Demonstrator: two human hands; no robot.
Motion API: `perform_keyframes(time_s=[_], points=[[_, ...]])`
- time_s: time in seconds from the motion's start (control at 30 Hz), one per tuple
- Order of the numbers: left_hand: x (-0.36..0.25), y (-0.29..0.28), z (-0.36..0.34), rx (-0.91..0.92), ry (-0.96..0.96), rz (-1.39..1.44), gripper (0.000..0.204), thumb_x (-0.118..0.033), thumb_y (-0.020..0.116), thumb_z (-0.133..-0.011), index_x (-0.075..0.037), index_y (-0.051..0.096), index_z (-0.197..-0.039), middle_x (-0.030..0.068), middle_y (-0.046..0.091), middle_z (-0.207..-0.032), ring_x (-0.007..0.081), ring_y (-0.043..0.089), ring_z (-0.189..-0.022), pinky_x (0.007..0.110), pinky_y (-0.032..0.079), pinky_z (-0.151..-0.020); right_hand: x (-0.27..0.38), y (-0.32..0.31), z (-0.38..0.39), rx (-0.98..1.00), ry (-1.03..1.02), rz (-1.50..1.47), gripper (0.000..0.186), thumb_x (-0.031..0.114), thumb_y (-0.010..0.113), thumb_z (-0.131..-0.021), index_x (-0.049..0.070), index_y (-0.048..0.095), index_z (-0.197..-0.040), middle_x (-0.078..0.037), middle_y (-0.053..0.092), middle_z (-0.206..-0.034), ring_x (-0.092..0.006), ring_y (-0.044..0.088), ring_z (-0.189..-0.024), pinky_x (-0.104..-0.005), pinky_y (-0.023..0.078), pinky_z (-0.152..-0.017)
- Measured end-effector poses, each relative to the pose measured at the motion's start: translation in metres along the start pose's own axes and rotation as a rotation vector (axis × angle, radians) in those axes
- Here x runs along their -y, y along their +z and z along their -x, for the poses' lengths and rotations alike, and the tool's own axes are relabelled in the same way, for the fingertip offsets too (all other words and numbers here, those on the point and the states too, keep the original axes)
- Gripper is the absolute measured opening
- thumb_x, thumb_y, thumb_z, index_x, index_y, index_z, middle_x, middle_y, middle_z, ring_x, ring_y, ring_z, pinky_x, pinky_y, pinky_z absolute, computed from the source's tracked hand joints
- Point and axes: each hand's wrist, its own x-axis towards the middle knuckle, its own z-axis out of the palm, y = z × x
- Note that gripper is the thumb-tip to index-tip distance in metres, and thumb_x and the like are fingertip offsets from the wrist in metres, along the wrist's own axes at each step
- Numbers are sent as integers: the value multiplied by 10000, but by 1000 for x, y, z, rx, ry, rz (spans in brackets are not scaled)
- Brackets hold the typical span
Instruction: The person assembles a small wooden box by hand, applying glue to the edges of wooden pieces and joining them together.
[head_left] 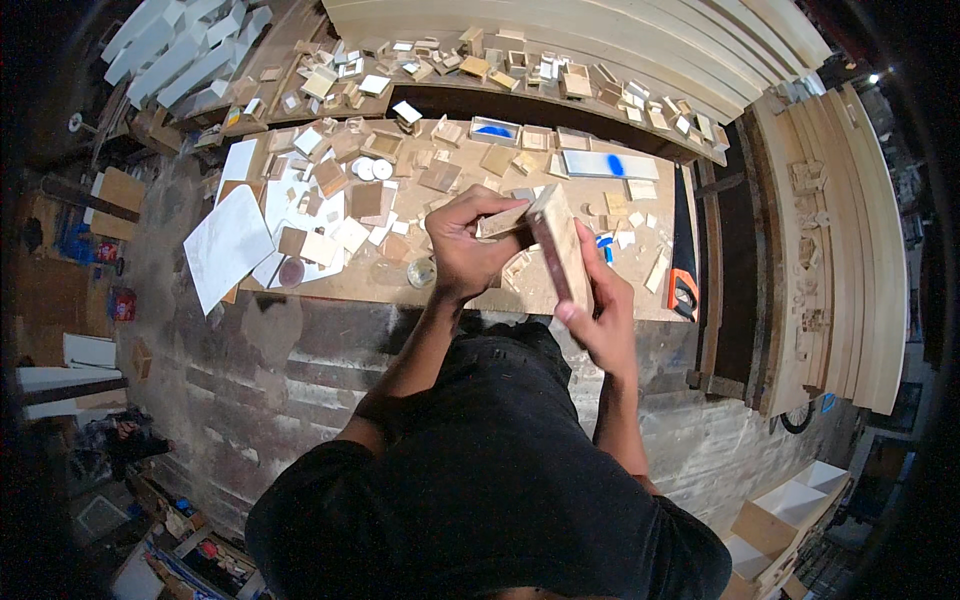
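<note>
Above the front part of the workbench, my left hand is closed on a small flat piece of wood, pinched between thumb and fingers. My right hand grips a larger, pale rectangular wooden piece, tilted, with the thumb at its lower end and the fingers along its right side. The two pieces meet or overlap near the top; whether they are joined I cannot tell. Beneath and beyond my hands lie small wooden boxes and offcuts, among them a shallow tray with blue paint.
A handsaw with an orange handle lies at the bench's right edge. White sheets overhang the left side, near a clear glass jar. Small wooden boxes crowd the back shelf. Long planks stand stacked at the right.
</note>
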Motion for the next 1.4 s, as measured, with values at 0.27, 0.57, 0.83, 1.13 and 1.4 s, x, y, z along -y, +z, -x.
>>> perform_keyframes(time_s=[0.27,0.57,0.83,1.13,1.4], points=[[-25,-5,-2,-30,-321,177,254,-167,731,-896,8,645,-1057,56,667,-906,100,623,-852,254,507,-733,-18,-16,13,-52,196,-189,955,387,777,-770,-83,346,-1481,-208,464,-1469,-224,456,-1336,-354,330,-1116],[-13,-13,12,440,-447,-185,664,-168,892,-670,64,595,-1217,139,692,-1106,202,653,-1056,321,513,-923,6,-7,-15,33,24,474,898,282,818,-702,3,433,-1463,-258,666,-1196,-236,681,-1069,-350,512,-931],[-18,-16,31,423,-344,-282,642,-139,865,-684,81,563,-1205,207,659,-1124,201,662,-1022,336,544,-874,-16,-5,-10,-1,-44,487,912,330,823,-685,61,449,-1471,-212,706,-1032,-305,716,-932,-345,545,-827],[1,-21,18,522,-533,470,819,-72,893,-670,93,480,-1358,124,604,-1276,177,565,-1181,337,457,-1027,-25,-9,-11,-17,48,281,933,297,828,-693,-3,415,-1473,-256,672,-1170,-263,673,-1079,-345,502,-937],[0,-18,18,464,-545,450,967,-95,918,-641,105,403,-1435,158,583,-1319,200,555,-1189,323,447,-1032,-32,-27,-18,-30,164,359,891,245,822,-699,-4,433,-1461,-258,630,-1273,-265,626,-1182,-351,472,-994]])
